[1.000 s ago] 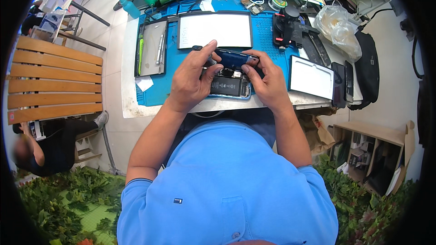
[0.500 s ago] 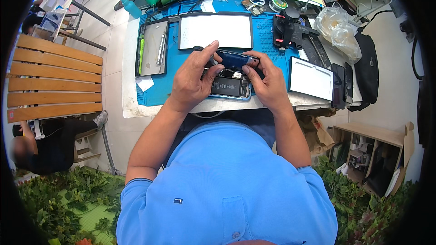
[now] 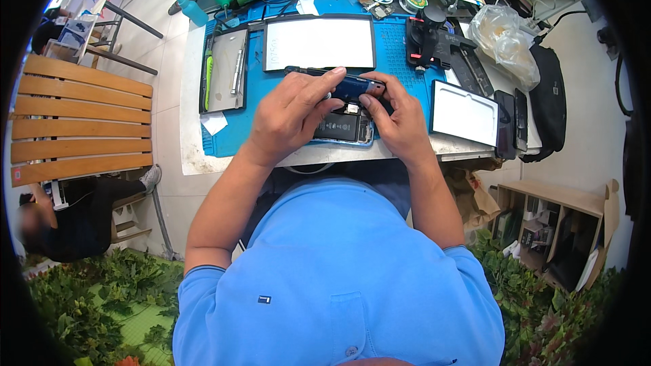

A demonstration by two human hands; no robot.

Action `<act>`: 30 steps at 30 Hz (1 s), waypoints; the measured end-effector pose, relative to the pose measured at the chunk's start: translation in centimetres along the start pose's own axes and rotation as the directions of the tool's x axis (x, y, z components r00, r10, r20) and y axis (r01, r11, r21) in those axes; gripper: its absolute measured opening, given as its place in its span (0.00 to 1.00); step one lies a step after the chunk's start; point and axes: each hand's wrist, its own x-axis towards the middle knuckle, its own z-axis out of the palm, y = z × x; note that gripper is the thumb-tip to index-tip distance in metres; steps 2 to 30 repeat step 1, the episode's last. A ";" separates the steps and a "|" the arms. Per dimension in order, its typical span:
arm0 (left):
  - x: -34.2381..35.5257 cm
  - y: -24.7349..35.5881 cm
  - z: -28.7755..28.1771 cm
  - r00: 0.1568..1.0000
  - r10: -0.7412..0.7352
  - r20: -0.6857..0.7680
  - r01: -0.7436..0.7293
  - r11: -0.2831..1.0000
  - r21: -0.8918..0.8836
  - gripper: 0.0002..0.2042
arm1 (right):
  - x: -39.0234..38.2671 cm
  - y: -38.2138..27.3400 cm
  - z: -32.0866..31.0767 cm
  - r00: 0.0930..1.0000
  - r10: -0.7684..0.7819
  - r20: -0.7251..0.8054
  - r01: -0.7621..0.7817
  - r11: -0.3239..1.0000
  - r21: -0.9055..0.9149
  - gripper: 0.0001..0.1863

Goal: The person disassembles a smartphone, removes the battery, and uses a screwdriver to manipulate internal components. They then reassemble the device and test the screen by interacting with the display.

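An opened phone body (image 3: pixel 344 132) lies at the front edge of the blue mat, its black battery and inner parts showing. Over its far side a dark blue phone screen (image 3: pixel 354 87) is tilted up. My right hand (image 3: pixel 400 116) pinches the right end of this screen between thumb and fingers. At the screen's left part is my left hand (image 3: pixel 288 114), its fingers bent across it and the thumb near its lower edge. Something small and shiny shows between the left fingers; I cannot make out what it is. The left palm hides part of the phone body.
Beyond my hands lies a black-rimmed white tray (image 3: pixel 319 42); a tray with tools (image 3: pixel 226 71) is at left. On the right are a black clamp holder (image 3: pixel 428 44), a white-lined tray (image 3: pixel 465 115), phones (image 3: pixel 505 124) and a plastic bag (image 3: pixel 502 44). A person sits far left.
My left hand has shifted slightly, its index finger reaching farther along the screen. The dark cylinder seen by the left fingers is now mostly hidden. The right hand keeps its grip.
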 end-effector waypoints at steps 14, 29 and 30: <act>0.2 -0.1 -0.2 1.000 -0.001 0.023 0.001 1.000 0.000 0.35 | 0.0 0.1 0.0 1.000 -0.003 0.002 0.003 1.000 0.000 0.18; 0.2 -0.1 -0.2 1.000 -0.001 0.023 0.001 1.000 0.000 0.35 | 0.0 0.1 0.0 1.000 -0.003 0.002 0.003 1.000 0.000 0.18; 0.2 -0.1 -0.2 1.000 -0.001 0.023 0.001 1.000 0.000 0.35 | 0.0 0.1 0.0 1.000 -0.003 0.002 0.003 1.000 0.000 0.18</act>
